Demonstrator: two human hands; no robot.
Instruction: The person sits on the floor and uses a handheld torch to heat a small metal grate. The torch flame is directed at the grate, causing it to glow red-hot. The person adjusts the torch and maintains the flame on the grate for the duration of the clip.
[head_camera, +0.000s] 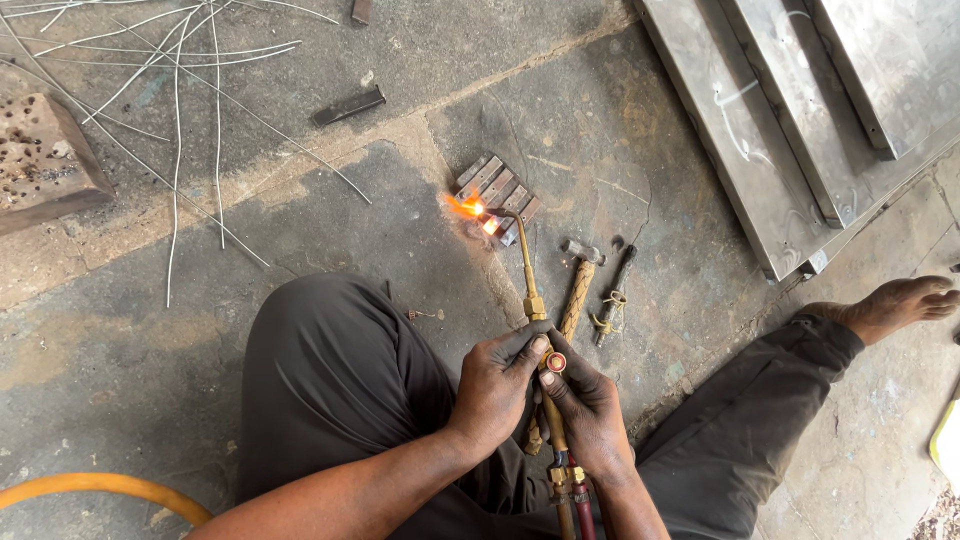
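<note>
A brass gas torch (541, 330) lies along the middle of the view, its thin bent neck running up toward 12 o'clock and ending in an orange flame (470, 208) at a small row of flat metal strips (497, 193) on the concrete floor (130, 340). It looks stiff and moderately heavy, hot at the tip, so the safe hold is low on the body by the valves, well back from the flame. The left hand (497, 385) is closed around the torch body from 9 o'clock, thumb on a small red-ringed valve knob (556, 362). The right hand (588, 408) grips it from 3 o'clock, fingers pinching that same knob. Red and dark hoses (578, 505) leave the torch at 6 o'clock.

Just beside the torch at 2 o'clock lie a hammer (580, 280) with a wooden handle and a dark rod-like tool (613, 296). At 1 o'clock, well apart, steel sheet panels (790, 120) are stacked. Thin wire rods (180, 90) sprawl at 10 o'clock near a perforated brown block (40, 155). A yellow hose (100, 488) curves at 8 o'clock.
</note>
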